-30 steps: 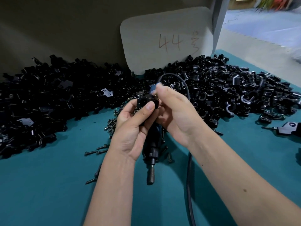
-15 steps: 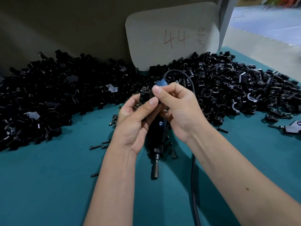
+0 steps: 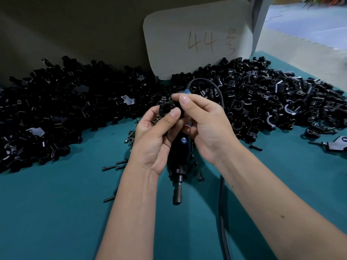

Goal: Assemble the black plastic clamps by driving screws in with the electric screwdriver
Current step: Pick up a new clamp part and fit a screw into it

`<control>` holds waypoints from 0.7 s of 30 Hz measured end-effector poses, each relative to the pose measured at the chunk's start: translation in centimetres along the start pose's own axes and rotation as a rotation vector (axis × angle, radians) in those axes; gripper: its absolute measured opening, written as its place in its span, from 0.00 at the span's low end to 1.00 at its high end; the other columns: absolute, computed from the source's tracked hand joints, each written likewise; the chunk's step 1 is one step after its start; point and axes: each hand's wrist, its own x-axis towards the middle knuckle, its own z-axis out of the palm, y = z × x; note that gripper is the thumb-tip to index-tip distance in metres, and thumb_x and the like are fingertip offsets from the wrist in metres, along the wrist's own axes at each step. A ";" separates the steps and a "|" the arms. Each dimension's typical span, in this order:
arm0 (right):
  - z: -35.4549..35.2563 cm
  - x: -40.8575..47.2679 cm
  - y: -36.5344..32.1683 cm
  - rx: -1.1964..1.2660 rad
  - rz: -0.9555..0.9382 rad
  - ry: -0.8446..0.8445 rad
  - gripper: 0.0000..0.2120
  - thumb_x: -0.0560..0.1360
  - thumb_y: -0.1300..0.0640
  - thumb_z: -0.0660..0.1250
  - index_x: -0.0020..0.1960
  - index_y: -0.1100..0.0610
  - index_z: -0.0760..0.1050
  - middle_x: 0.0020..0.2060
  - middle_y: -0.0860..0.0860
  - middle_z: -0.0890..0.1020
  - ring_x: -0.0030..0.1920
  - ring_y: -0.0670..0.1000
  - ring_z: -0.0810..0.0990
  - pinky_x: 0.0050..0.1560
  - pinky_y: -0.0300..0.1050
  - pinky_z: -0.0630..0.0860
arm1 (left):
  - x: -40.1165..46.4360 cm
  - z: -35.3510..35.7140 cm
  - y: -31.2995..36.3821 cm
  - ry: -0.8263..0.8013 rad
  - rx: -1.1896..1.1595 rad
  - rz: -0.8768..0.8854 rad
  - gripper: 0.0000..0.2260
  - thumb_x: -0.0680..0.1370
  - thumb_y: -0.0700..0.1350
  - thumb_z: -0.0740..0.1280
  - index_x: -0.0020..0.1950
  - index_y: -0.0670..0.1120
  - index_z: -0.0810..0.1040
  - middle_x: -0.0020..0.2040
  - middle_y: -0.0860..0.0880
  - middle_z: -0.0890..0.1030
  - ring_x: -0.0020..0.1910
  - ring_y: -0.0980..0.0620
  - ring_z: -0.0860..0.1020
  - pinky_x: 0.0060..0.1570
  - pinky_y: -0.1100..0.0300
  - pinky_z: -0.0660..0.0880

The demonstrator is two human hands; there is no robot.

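Note:
My left hand (image 3: 154,139) grips a black plastic clamp (image 3: 167,108) between thumb and fingers, just above the table's middle. My right hand (image 3: 207,126) meets it from the right, its fingertips pinching the same clamp. Under both hands lies the black electric screwdriver (image 3: 178,166) on the teal mat, its bit end (image 3: 177,198) pointing toward me. Its blue-collared cable (image 3: 210,83) arcs up behind my right hand. Loose screws (image 3: 114,167) lie scattered beside the tool.
Large heaps of black clamp parts fill the back left (image 3: 56,113) and back right (image 3: 272,102). A pale card marked "44" (image 3: 199,38) leans on the wall behind. The tool's cable (image 3: 223,212) runs down the teal mat (image 3: 47,212) toward me. One assembled clamp (image 3: 336,145) lies at far right.
Both hands stayed together on the clamp, and my right fingers shifted slightly over its top. The view has drifted a little; the screwdriver has not moved.

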 end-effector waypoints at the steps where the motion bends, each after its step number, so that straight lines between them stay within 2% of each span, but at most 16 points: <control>1: 0.0 0.1 0.0 0.001 -0.003 0.010 0.05 0.79 0.56 0.73 0.47 0.51 0.87 0.44 0.51 0.86 0.43 0.50 0.81 0.41 0.43 0.74 | -0.1 0.1 0.1 0.000 0.000 0.005 0.26 0.70 0.38 0.76 0.67 0.39 0.75 0.48 0.46 0.88 0.47 0.49 0.87 0.46 0.62 0.83; 4: 0.3 0.2 -0.1 0.049 0.015 0.040 0.05 0.69 0.54 0.78 0.37 0.50 0.84 0.38 0.49 0.84 0.38 0.48 0.81 0.36 0.40 0.75 | -0.2 0.4 -0.3 -0.001 0.016 0.037 0.20 0.69 0.37 0.76 0.59 0.42 0.76 0.43 0.47 0.87 0.43 0.50 0.87 0.42 0.62 0.83; 6: 0.3 0.3 -0.1 0.079 0.049 0.051 0.09 0.66 0.53 0.79 0.35 0.50 0.79 0.37 0.50 0.82 0.38 0.50 0.79 0.36 0.41 0.73 | -0.3 0.7 -0.6 0.025 0.057 0.079 0.20 0.66 0.38 0.78 0.54 0.45 0.77 0.40 0.48 0.86 0.39 0.52 0.86 0.39 0.64 0.81; 11: 0.2 0.5 -0.6 0.111 0.092 0.050 0.16 0.75 0.60 0.76 0.34 0.51 0.72 0.34 0.48 0.78 0.34 0.46 0.77 0.32 0.39 0.73 | -0.2 0.8 -0.7 0.045 0.165 0.180 0.13 0.65 0.37 0.79 0.43 0.54 0.85 0.38 0.50 0.83 0.35 0.54 0.84 0.39 0.64 0.80; 14: 0.4 0.3 -0.7 0.044 0.043 0.079 0.17 0.76 0.62 0.76 0.34 0.52 0.73 0.33 0.48 0.80 0.32 0.45 0.79 0.31 0.38 0.74 | 0.0 0.3 -0.8 -0.027 0.133 0.124 0.10 0.73 0.37 0.77 0.51 0.46 0.81 0.43 0.48 0.83 0.39 0.54 0.82 0.42 0.62 0.80; 15: 0.5 0.2 -0.7 0.004 0.016 0.096 0.16 0.76 0.62 0.76 0.34 0.53 0.73 0.34 0.49 0.81 0.32 0.45 0.80 0.30 0.37 0.75 | 0.0 0.4 -0.7 -0.040 0.100 0.087 0.08 0.76 0.40 0.74 0.53 0.44 0.80 0.46 0.47 0.83 0.42 0.53 0.81 0.44 0.61 0.79; 17: 0.9 0.0 -0.5 -0.078 -0.036 0.122 0.13 0.76 0.62 0.77 0.37 0.56 0.75 0.32 0.49 0.81 0.32 0.43 0.80 0.30 0.37 0.75 | 0.0 0.7 -0.9 0.002 0.071 0.034 0.14 0.79 0.49 0.72 0.58 0.40 0.80 0.53 0.42 0.85 0.46 0.50 0.80 0.48 0.59 0.78; 19: 1.2 0.0 -0.5 -0.160 -0.058 0.123 0.12 0.78 0.56 0.75 0.39 0.58 0.78 0.30 0.46 0.80 0.30 0.43 0.78 0.29 0.37 0.73 | 0.1 0.9 -1.1 0.089 0.112 0.031 0.15 0.81 0.51 0.70 0.61 0.40 0.79 0.51 0.42 0.85 0.40 0.52 0.78 0.42 0.61 0.77; 21: 1.2 0.0 -0.6 -0.251 -0.042 0.126 0.19 0.81 0.44 0.69 0.40 0.57 0.83 0.33 0.46 0.82 0.33 0.44 0.79 0.33 0.39 0.72 | 0.3 0.9 -0.9 0.154 0.117 0.056 0.08 0.83 0.48 0.68 0.54 0.44 0.78 0.43 0.48 0.82 0.30 0.56 0.72 0.30 0.64 0.72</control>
